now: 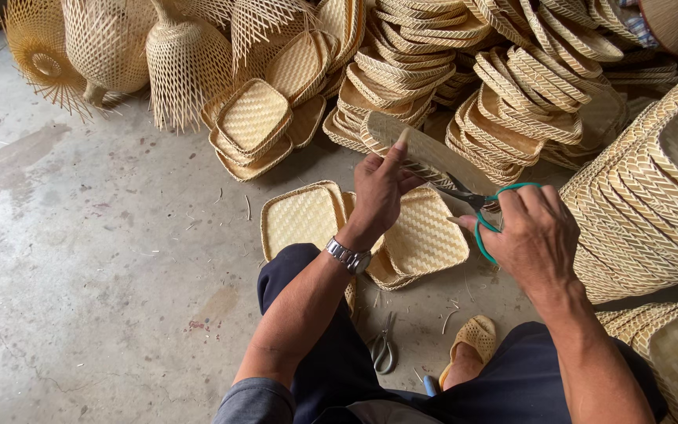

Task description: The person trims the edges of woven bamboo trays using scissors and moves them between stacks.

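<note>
Right hand (535, 235) grips green scissors (484, 208); left hand (378, 192) pinches woven tray (425, 149); tray stacks (410, 71) crowd behind.

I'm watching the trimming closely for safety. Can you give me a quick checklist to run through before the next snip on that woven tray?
1. Left hand grips the woven tray: ok.
2. Right hand holds the green-handled scissors: ok.
3. Blades meet the tray's rim: ok.
4. Left fingers clear of the blades: cannot tell, they sit close.
5. Spare scissors on the floor, near the sandalled foot: not ok.
</note>
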